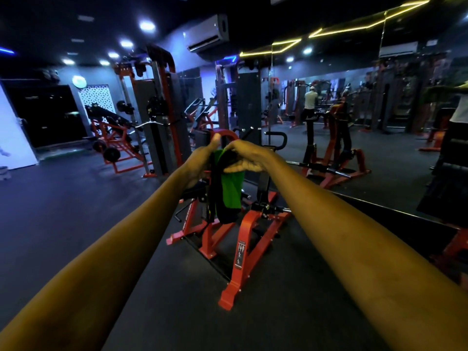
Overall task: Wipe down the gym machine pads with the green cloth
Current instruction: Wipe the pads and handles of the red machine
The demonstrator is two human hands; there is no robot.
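Head view: green cloth (231, 188) hanging before red-framed gym machine (243, 239), pinched at top between curled fingers and thumb of right hand (249, 158); left hand (200, 164) beside it, thumb raised, grip impossible to tell.

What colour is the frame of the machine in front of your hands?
The frame is red, seen clearly in the head view.

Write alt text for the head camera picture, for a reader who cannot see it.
Two arms reach out to a green cloth hanging over the upright black pad of a red-framed gym machine; the right hand grips the cloth, the left hand is at the pad's side. Dim gym, mirror wall on the right.
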